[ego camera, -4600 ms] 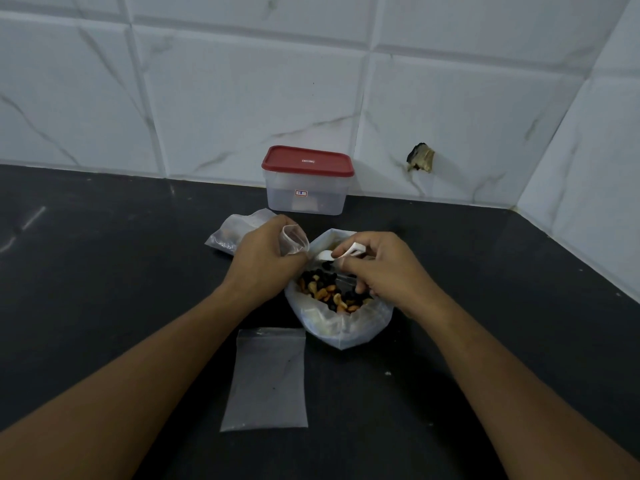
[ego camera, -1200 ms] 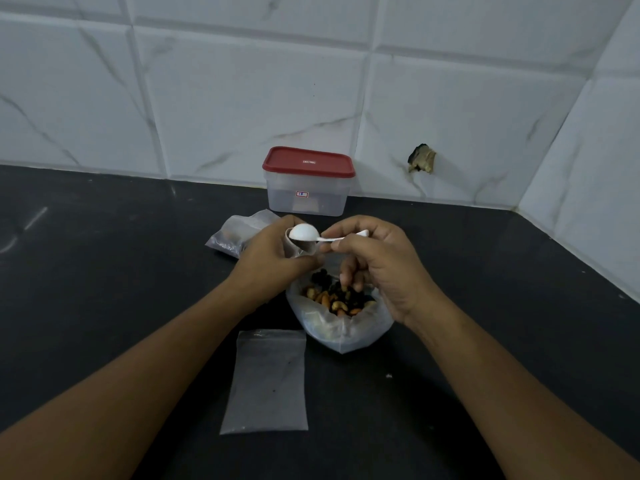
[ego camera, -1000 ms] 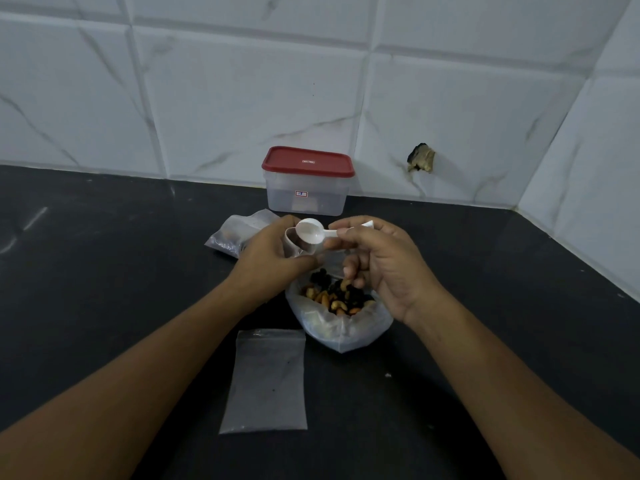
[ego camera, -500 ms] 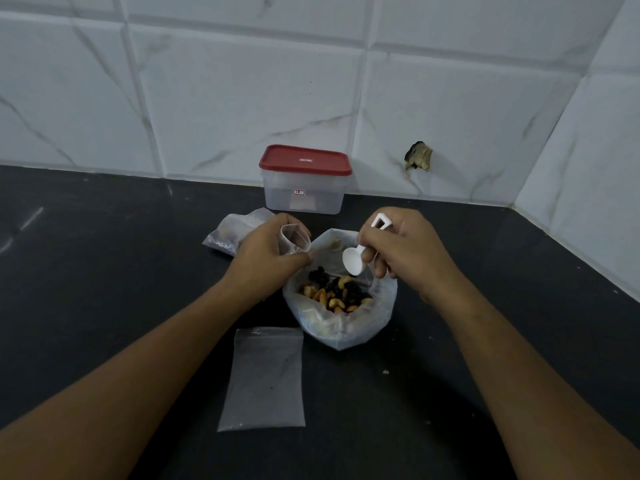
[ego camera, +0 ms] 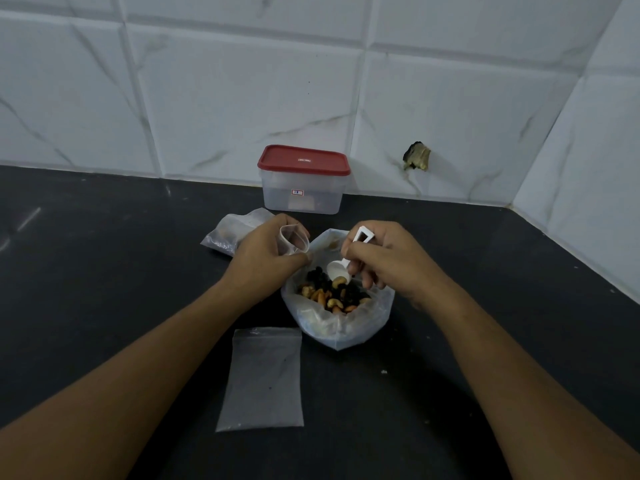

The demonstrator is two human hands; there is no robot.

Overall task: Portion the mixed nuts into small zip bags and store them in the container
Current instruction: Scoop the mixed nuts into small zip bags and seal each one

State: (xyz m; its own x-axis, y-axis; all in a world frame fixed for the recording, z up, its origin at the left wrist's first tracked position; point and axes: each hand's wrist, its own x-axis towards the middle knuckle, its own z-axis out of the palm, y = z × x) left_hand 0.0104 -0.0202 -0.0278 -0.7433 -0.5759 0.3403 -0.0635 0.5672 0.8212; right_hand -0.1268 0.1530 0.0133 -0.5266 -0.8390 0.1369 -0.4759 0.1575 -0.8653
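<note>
Mixed nuts (ego camera: 332, 294), cashews among dark raisins, fill an open clear bag (ego camera: 346, 330) standing at the centre of the frame. From where I stand, the white marble-veined tiled wall (ego camera: 242, 98) takes the whole upper half, with a dark broken patch (ego camera: 416, 161) right of centre. Below it the black tabletop (ego camera: 104, 271) carries everything else.

Both forearms reach in from the bottom corners. The container (ego camera: 301, 199), clear with its red lid (ego camera: 304, 160) on, stands against the wall just above the hands. An empty zip bag (ego camera: 263, 379) lies flat at lower centre, its top right corner just beside the bag of nuts. A filled zip bag (ego camera: 228, 233) lies left of centre, partly behind the left hand (ego camera: 266, 258).

That hand's fingers are curled round a small zip bag (ego camera: 293, 240), holding its mouth open in a ring just beside the big bag's upper left rim. The right hand (ego camera: 388, 261) pinches the handle of a white plastic scoop (ego camera: 337, 270), whose bowl points down into the nuts, with one cashew at its edge. A pale crumb (ego camera: 383, 371) lies below the big bag.
</note>
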